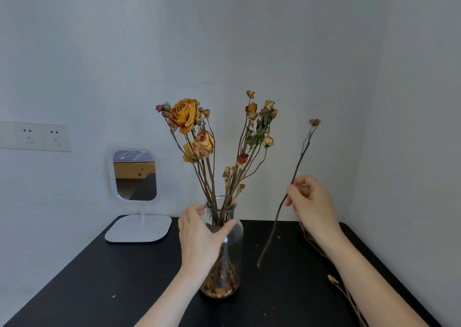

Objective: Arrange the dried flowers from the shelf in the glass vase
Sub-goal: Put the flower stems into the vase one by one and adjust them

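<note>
Pale walls back a black table (124, 276) where a clear glass vase (230, 256) of dried orange roses (185, 117) stands centre, gripped by the left hand (199, 236). To its right, the right hand (311, 204) pinches one thin dried stem (282, 202) aloft.

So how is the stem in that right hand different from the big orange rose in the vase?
The held stem carries one tiny bud; the big orange rose is a wide, full bloom. The held stem hangs tilted, pinched by the right hand; the big orange rose stands in the glass vase, which the left hand grips. Both are dried.
</note>
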